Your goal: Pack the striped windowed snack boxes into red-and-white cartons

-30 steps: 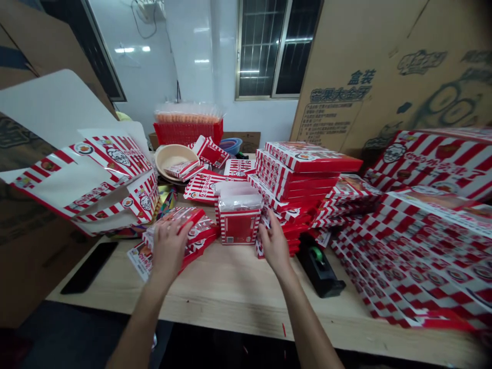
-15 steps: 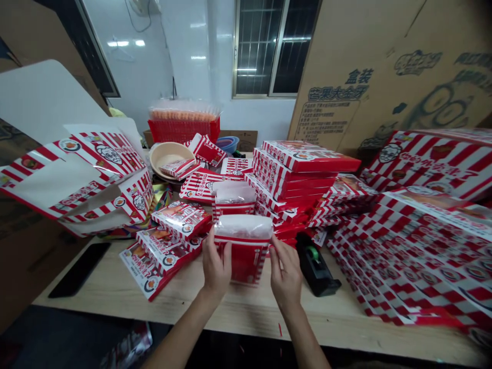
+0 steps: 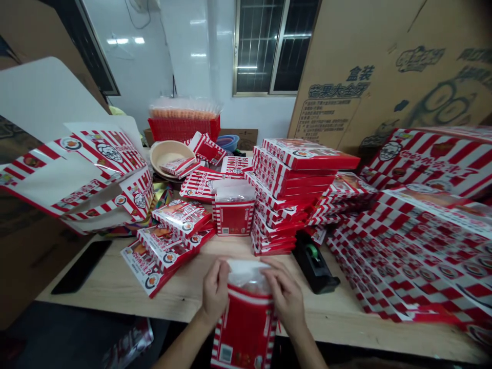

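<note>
A red box with striped edges (image 3: pixel 248 328) is held upright, tilted a little, at the table's front edge. Clear plastic and a white flap rise from its top. My left hand (image 3: pixel 216 289) grips the upper left side, thumb near the top rim. On the upper right, my right hand (image 3: pixel 286 292) has its fingers curled over the flap and corner. Both hands are closed on this one box. Behind it, a second red box with clear plastic at its top (image 3: pixel 234 215) stands on the table, touched by neither hand.
Flat striped boxes (image 3: pixel 298 174) are stacked behind to the right, beside a black tape dispenser (image 3: pixel 317 264). More boxes (image 3: pixel 418 246) fill the right side. At left lie a few boxes (image 3: pixel 165 248), a black phone (image 3: pixel 81 266) and an open striped carton (image 3: pixel 103 169). A beige bowl (image 3: pixel 156 156) sits farther back.
Both hands have drawn the red box toward me and down to the table's front edge, showing more of its front. The standing box behind is now uncovered. My right fingers have moved onto the top flap.
</note>
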`<move>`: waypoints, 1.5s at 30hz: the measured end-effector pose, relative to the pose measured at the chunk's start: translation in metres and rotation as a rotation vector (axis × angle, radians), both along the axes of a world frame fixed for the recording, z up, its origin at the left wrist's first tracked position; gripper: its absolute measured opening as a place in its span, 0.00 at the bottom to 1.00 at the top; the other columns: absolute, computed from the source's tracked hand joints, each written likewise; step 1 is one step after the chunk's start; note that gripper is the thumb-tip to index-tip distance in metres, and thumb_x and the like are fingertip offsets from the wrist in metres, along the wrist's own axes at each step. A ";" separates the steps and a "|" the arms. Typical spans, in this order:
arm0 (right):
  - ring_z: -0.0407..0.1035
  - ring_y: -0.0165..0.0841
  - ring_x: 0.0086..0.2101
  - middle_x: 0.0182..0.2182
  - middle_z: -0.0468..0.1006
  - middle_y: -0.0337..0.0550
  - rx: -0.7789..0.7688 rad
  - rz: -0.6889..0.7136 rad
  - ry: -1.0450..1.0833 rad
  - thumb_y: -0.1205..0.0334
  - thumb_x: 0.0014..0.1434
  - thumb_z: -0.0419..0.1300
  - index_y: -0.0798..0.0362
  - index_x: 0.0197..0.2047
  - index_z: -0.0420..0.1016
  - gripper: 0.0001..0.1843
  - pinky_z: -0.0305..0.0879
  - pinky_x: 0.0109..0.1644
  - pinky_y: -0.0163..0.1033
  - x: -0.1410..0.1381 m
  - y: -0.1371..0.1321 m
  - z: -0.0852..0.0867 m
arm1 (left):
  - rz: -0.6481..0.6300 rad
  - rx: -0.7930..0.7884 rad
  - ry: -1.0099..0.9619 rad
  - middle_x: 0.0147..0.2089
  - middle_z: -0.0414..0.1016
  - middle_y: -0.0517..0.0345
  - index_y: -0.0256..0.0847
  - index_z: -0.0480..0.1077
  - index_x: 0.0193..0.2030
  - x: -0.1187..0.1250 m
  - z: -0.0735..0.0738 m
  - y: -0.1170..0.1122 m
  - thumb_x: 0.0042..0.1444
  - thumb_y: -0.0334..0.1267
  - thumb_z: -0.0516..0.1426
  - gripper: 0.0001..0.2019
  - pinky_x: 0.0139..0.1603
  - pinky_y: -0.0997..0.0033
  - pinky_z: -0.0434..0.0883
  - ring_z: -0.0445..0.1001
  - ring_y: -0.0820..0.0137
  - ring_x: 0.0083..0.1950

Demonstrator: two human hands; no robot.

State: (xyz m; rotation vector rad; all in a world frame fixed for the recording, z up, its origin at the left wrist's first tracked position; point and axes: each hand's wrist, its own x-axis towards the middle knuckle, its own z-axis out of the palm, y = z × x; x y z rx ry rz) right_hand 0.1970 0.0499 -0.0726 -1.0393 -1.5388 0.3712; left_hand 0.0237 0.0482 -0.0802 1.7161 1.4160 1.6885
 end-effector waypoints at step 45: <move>0.73 0.39 0.37 0.39 0.79 0.45 -0.597 0.337 0.846 0.52 0.50 0.61 0.50 0.40 0.77 0.16 0.69 0.42 0.44 -0.014 -0.014 0.038 | -0.086 -0.358 -0.365 0.42 0.75 0.53 0.39 0.71 0.44 0.013 0.066 -0.010 0.55 0.38 0.50 0.14 0.47 0.69 0.68 0.71 0.66 0.47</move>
